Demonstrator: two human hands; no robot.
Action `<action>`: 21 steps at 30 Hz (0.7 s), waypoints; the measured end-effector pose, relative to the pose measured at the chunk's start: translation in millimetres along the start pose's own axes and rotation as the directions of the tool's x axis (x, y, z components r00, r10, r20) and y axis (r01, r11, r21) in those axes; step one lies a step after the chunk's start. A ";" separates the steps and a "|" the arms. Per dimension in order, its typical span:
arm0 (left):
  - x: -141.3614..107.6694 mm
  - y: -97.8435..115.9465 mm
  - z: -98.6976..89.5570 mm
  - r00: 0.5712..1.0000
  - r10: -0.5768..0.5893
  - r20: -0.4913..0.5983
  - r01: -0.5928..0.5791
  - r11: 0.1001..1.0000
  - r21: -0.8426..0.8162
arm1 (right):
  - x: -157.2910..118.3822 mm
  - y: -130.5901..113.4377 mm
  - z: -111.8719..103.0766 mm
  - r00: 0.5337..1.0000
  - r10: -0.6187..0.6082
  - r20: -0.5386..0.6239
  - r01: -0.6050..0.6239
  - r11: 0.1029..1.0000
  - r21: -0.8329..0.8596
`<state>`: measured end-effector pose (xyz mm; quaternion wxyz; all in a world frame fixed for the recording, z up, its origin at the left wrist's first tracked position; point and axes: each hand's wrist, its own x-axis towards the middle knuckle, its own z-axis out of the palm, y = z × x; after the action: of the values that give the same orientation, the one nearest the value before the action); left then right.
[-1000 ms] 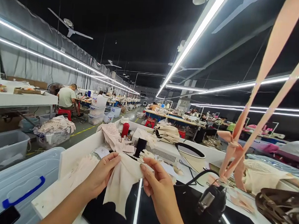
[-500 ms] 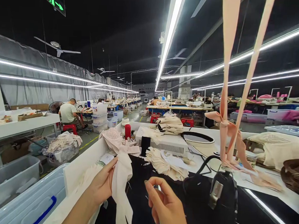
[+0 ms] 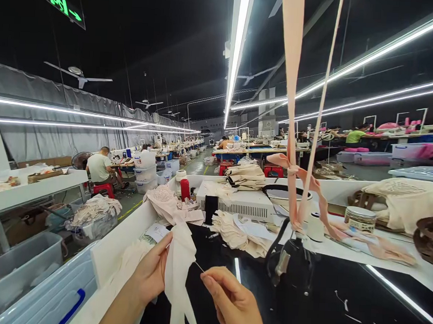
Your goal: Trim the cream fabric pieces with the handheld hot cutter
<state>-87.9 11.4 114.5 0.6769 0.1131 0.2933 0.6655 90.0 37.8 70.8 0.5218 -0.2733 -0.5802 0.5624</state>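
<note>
My left hand (image 3: 150,272) pinches a cream fabric piece (image 3: 179,271) between thumb and fingers, and the cloth hangs down over the black table surface (image 3: 284,315). Just right of it, my right hand (image 3: 231,295) is closed in a pinch on a thin thread (image 3: 198,266) that runs to the fabric's right edge. A pinkish fabric pile (image 3: 163,200) lies behind the left hand, beside a small paper label (image 3: 157,232). More cream pieces (image 3: 234,233) are stacked beyond the right hand.
Peach straps (image 3: 291,79) hang down to a black tool with a metal clip (image 3: 282,263) at the right. Behind stand a white vented box (image 3: 236,206), a red thread cone (image 3: 185,189) and a glass jar (image 3: 360,219). A seated person (image 3: 99,165) is at far left.
My right hand has moved left toward the fabric and now pinches a thread. The view has shifted, and the hanging straps and black tool appear further left.
</note>
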 end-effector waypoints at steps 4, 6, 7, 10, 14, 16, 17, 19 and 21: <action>1.0 -4.5 -1.0 1.000 -0.019 0.000 0.019 1.000 0.002 | -3.0 0.6 -7.0 0.999 0.037 -0.037 -0.037 0.999 0.003; 1.0 -6.0 -1.1 1.000 -0.017 -0.005 0.017 1.000 0.001 | -5.4 1.7 -6.8 0.990 0.089 -0.109 -0.086 0.996 0.030; 0.8 -6.5 -1.2 1.000 -0.011 -0.008 0.011 1.000 -0.001 | -6.8 2.5 -6.6 0.981 0.102 -0.167 -0.095 0.994 0.051; 0.2 -7.4 -2.7 1.000 0.016 -0.019 -0.016 1.000 -0.004 | -11.4 4.8 -7.3 0.956 0.095 -0.279 -0.077 0.994 0.075; 0.5 -11.5 -5.4 0.998 0.064 -0.021 -0.064 0.998 0.015 | -12.1 8.8 -7.4 0.984 0.067 -0.165 -0.072 0.997 -0.021; 0.2 -15.3 -5.4 0.996 0.090 -0.012 -0.090 0.995 0.034 | -8.5 11.3 -4.2 0.989 0.068 -0.129 -0.071 0.997 -0.024; -0.2 -17.3 -4.8 0.995 0.104 -0.006 -0.103 0.994 0.043 | -6.1 12.5 -1.8 0.988 0.073 -0.133 -0.074 0.997 0.000; -1.8 -21.0 -2.7 0.991 0.134 0.012 -0.134 0.989 0.063 | -1.1 14.5 3.2 0.984 0.093 -0.153 -0.085 0.995 0.062; -4.0 -23.6 -0.1 0.985 0.168 0.037 -0.171 0.982 0.084 | 2.9 15.8 7.1 0.981 0.119 -0.152 -0.104 0.989 0.104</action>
<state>-68.0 5.4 102.6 0.6164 0.1769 0.3012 0.7057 78.3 41.3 58.0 0.5461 -0.3236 -0.4934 0.5946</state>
